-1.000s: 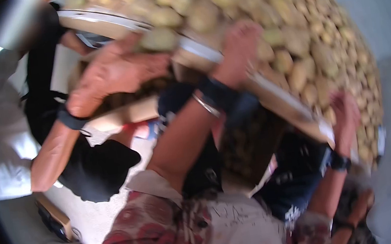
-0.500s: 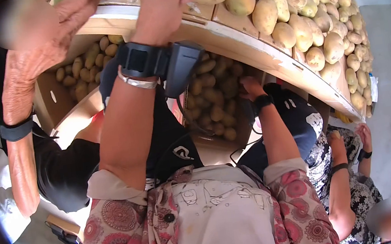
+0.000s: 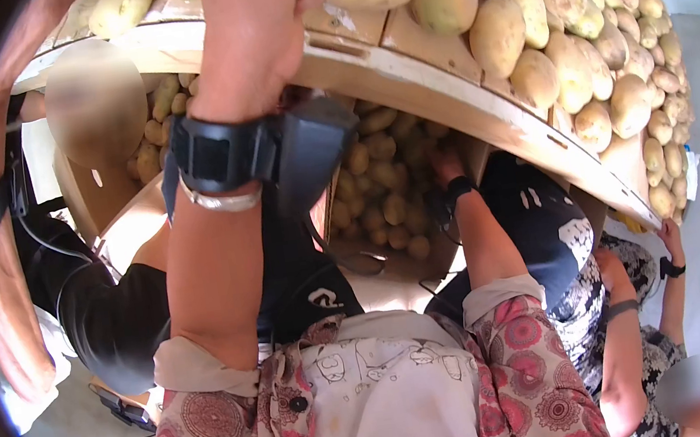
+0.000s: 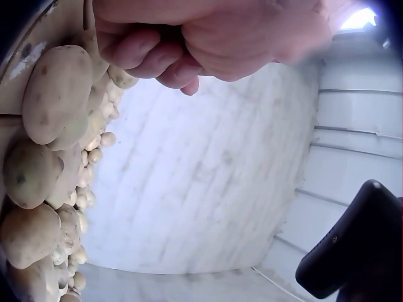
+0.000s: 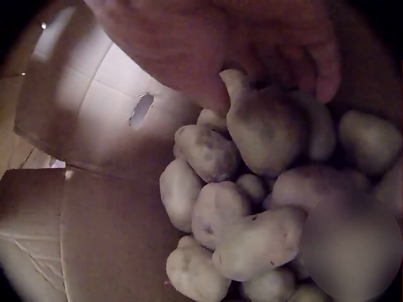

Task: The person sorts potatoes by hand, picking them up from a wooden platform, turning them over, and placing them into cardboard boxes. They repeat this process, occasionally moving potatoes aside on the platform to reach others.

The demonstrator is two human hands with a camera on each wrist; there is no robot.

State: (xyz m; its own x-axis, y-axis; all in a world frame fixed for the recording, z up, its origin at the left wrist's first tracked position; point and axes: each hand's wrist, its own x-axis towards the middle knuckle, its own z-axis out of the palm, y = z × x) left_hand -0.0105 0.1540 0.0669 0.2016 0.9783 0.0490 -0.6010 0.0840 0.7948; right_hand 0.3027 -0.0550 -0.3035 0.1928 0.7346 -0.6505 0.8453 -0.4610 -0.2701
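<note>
Bench (image 3: 439, 92): potato heap (image 3: 519, 28) beside left hand (image 3: 254, 28); fingers (image 4: 135, 50) curled, I cannot tell what they hold.
Box (image 5: 94, 207): right hand (image 5: 189, 44) has dropped here from the rim; fingers (image 5: 324, 69) grip potato (image 5: 267, 126) beneath.

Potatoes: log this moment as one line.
left hand: fingers curled at potato pile, hold unclear | right hand: grips potato | place: inside cardboard box

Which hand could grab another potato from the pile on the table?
Left. The left hand is up at the table edge, right beside the pile. The right hand is down in the box, its fingers round a potato.
</note>
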